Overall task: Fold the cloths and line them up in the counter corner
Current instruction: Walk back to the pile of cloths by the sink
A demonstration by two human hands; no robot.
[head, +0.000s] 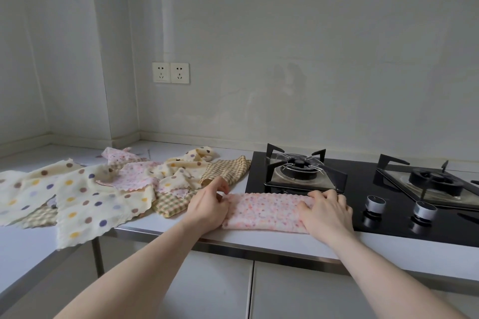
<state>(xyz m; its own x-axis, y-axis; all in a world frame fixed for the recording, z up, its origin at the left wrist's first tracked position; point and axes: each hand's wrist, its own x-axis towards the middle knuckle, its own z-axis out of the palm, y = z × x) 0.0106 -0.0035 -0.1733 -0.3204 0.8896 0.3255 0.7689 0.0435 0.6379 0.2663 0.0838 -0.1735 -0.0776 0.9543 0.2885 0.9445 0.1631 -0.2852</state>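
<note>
The pink speckled cloth (pixel 267 211) is folded into a long, fuzzy strip, lying flat on the counter (pixel 259 239) at its front edge, its right end lapping onto the black hob (pixel 388 215). It stretches between both hands. The left hand (pixel 207 204) pinches its left end with curled fingers; the right hand (pixel 326 211) grips its right end, fingers curled over it.
</note>
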